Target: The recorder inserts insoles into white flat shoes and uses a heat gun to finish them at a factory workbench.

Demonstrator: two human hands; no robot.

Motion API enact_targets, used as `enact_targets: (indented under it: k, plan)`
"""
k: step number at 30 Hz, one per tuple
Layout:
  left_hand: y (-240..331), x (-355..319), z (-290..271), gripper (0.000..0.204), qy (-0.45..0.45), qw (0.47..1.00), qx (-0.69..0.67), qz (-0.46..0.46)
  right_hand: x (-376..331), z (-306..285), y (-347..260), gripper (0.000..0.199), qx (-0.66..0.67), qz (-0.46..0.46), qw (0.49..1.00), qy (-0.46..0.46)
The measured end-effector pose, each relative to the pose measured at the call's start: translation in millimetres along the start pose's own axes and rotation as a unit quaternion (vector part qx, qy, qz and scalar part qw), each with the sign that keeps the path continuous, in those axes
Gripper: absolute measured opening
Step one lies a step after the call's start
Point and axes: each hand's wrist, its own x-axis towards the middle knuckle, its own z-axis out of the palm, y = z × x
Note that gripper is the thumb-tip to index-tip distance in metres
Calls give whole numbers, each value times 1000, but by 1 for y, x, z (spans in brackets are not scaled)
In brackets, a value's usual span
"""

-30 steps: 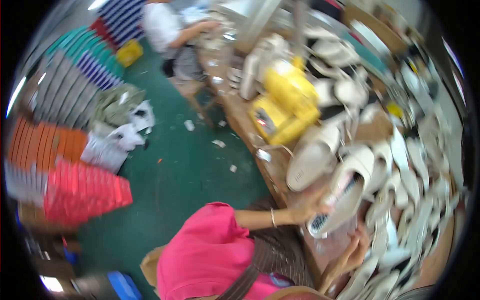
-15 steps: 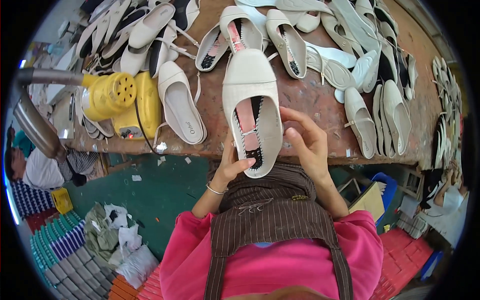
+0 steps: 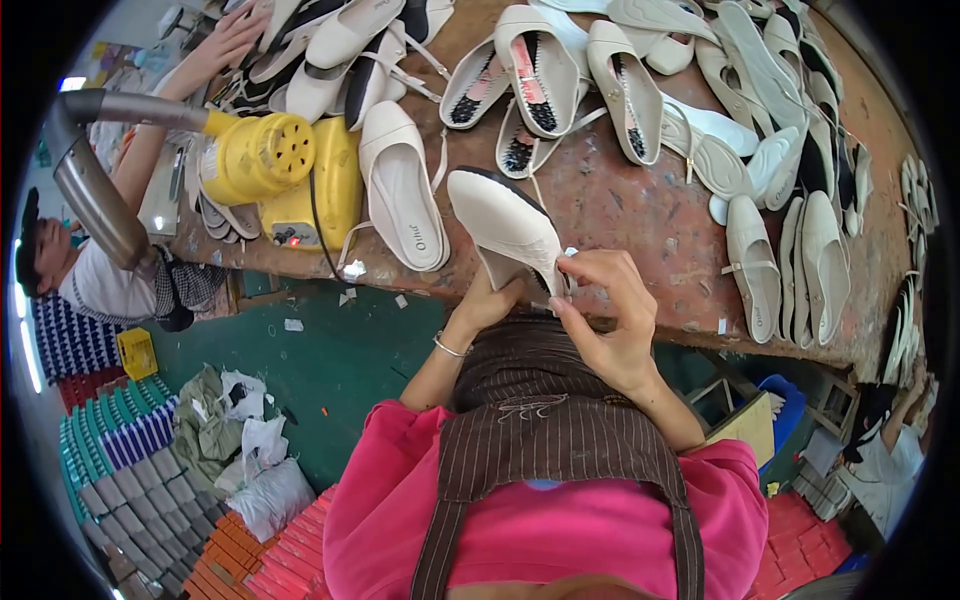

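A cream flat shoe (image 3: 505,222) is tilted on its side above the bench's near edge, toe pointing away and a dark sole edge showing. My left hand (image 3: 487,303) grips it from below and the left, some fingers hidden behind the shoe. Thumb and forefinger of my right hand (image 3: 618,318) pinch at the rim of its opening; what exactly lies between those fingertips is too small to make out. Beyond it, cream shoes with pink and black insides, such as an upright shoe (image 3: 537,80), lie on the bench. A finished-looking cream shoe (image 3: 402,190) rests to the left.
A yellow machine (image 3: 315,185) with a metal pipe (image 3: 105,205) stands left on the worn brown bench (image 3: 640,270). Several shoes lie at the back and right, including a strapped shoe (image 3: 750,265). A co-worker's hand (image 3: 225,40) touches the far-left pile.
The shoe has turned from showing its inside to lying on its side. My right hand, open beside it before, now pinches its rim. A co-worker's arm has come in at far left.
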Motion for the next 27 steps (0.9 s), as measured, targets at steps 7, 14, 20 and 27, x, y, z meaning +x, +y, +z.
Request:
enact_targets:
  k: [7, 14, 20, 27]
  plan:
    - [39, 23, 16, 58, -56, 985, 53, 153, -6, 8, 0, 38, -15, -42, 999, 4]
    - [52, 30, 10, 62, -70, 932, 246, 258, -7, 12, -1, 35, -27, -67, 997, 19]
    - [50, 31, 10, 63, -49, 973, 60, 219, -7, 13, 2, 35, -38, -88, 995, 28]
    - [55, 24, 16, 64, -32, 975, -8, 218, -7, 14, 3, 36, -41, -118, 992, 30]
